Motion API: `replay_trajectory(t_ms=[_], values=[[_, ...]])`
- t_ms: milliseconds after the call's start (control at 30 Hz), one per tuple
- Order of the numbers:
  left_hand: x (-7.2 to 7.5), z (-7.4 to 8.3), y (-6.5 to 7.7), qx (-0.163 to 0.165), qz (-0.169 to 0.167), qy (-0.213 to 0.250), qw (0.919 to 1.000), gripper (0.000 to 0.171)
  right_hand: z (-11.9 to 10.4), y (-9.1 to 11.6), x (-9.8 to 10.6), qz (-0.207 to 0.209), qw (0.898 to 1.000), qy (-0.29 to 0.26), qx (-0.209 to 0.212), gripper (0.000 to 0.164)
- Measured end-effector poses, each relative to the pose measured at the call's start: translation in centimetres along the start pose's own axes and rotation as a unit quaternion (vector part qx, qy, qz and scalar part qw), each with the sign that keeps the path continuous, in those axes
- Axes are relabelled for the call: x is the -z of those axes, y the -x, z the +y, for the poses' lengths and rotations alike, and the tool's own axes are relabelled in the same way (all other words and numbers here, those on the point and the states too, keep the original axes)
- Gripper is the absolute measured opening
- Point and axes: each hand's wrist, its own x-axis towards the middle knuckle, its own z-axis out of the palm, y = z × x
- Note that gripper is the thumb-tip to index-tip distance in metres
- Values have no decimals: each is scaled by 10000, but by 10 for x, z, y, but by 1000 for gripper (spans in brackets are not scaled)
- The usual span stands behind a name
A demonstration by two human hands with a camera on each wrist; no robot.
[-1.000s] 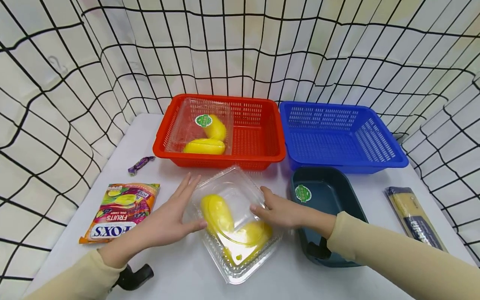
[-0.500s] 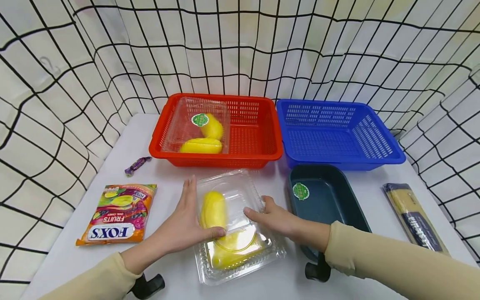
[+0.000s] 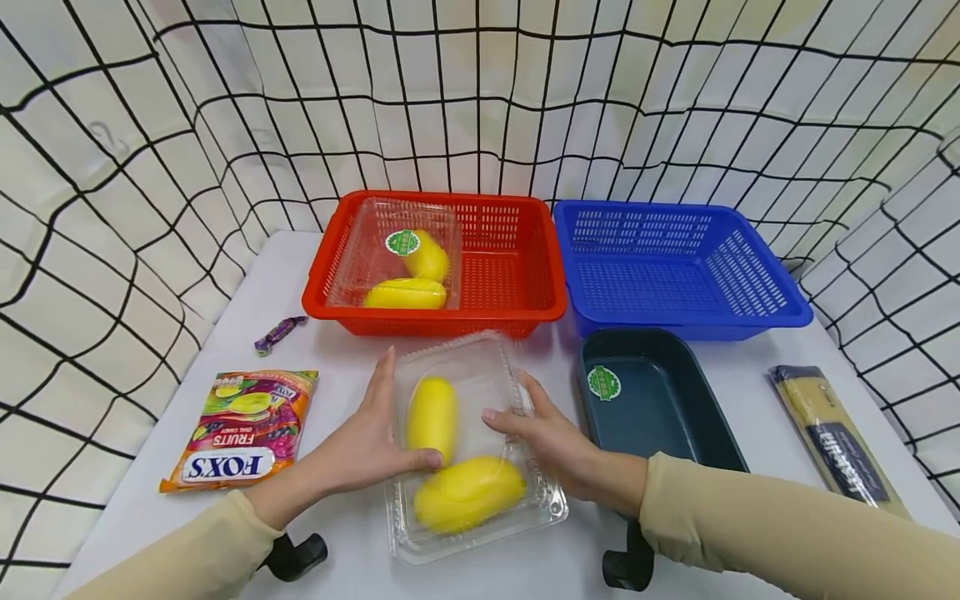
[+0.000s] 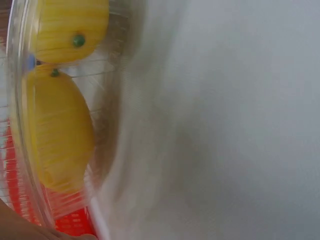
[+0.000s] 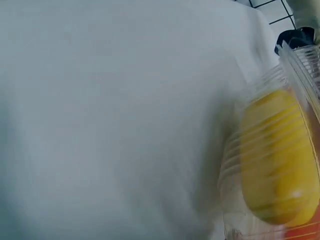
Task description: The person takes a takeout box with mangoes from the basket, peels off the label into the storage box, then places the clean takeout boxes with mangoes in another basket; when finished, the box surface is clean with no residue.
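Observation:
Between both hands is a clear plastic clamshell box holding two yellow, mango-like fruits, one upright and one lying across the near end. My left hand grips its left side, thumb over the lid and fingers along the outer wall. On the opposite side my right hand holds the box the same way, its thumb on the lid's edge. In the left wrist view, green stem dots show on the fruits through the ribbed wall. The right wrist view shows one fruit behind the plastic.
Behind stands a red basket with a similar fruit box inside, beside a blue basket. A dark green tray is at right, then a tan packet. A candy bag and purple wrapped candy lie left.
My left hand has moved right from beside the box to grip its side. The box has turned clockwise, its long sides now pointing nearly away from me. My right hand has stayed at its right side.

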Motion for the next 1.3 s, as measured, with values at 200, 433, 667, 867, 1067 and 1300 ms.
replay_trajectory(t_ms=[200, 433, 667, 867, 1067, 1300], values=[[-1, -3, 0, -167, -54, 170, 9997, 144, 0, -1, -3, 32, 9995, -70, -305, 85], [-3, -3, -4, -351, -133, 160, 9992, 143, 2, -7, -3, 153, 9989, -132, -416, 74], [-4, -4, -6, -482, -141, 108, 9987, 143, 3, -6, -2, 201, 9993, -105, -312, 59], [-2, -3, -5, -581, -177, 30, 9982, 139, -2, 1, 2, 513, 9978, 113, -404, 68], [12, 2, -10, -1056, 432, -326, 9929, 117, -13, 15, 15, 675, 9967, 145, -415, 76], [38, 7, -37, -2377, 1708, -1766, 9397, 90, -27, 36, 43, 231, 9997, -92, 2, 69]])
